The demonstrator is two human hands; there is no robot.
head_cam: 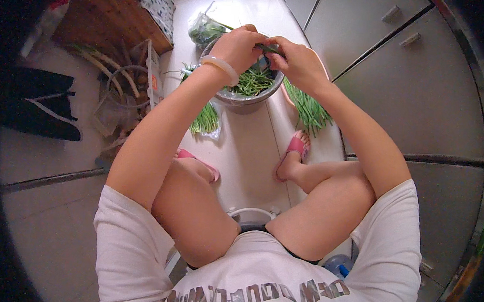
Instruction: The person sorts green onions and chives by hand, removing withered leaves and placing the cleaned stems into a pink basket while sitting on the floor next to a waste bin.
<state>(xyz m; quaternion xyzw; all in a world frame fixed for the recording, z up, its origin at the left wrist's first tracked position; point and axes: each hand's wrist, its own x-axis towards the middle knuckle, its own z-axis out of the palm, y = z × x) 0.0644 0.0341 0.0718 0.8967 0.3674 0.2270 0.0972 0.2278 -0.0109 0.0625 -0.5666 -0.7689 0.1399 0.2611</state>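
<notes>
Both my hands meet above a grey bin lined with clear plastic, which holds loose green leaves and stalks. My left hand, with a pale bangle at the wrist, pinches a thin green stalk between its fingers. My right hand grips the same greenery, its fingertips close to those of the left. Beside the bin on the right, a bunch of long green stalks lies over a pinkish basin. To the left of the bin, another green bunch lies on clear plastic.
A tied clear bag of green vegetables stands behind the bin. At left are a white plastic crate, long pale-stemmed vegetables and a dark cloth item. Grey cabinet doors line the right. Pink slippers are on my feet.
</notes>
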